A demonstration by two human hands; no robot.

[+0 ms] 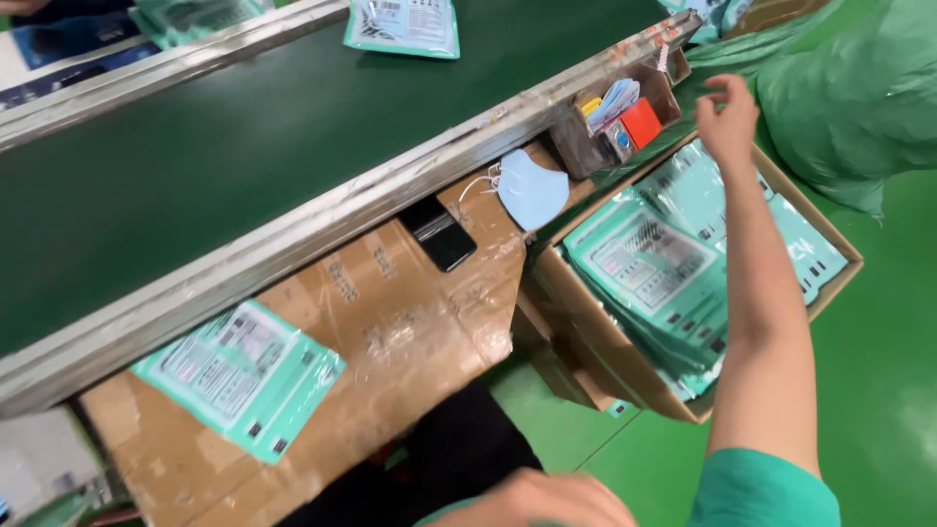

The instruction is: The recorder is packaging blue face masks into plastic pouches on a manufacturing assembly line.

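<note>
Teal printed pouches (673, 273) fill the open cardboard box (595, 342) at centre right of the frame; I see the right hand (727, 119) hovering above its far edge, fingers loosely curled and holding nothing. At the bottom centre, the left hand (547, 500) lies mostly cut off, so I cannot tell its grip; one more pouch (239, 376) rests on the cardboard-covered bench (390, 322) lower left.

Black phone (441, 234) beside blue mask (532, 188)

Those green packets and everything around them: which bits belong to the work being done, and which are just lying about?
In use: right hand raised over the cardboard box of green packets; one packet on the bench; another on the conveyor belt.

Lying about: blue face mask, black phone, small box of oddments, green sack.
</note>
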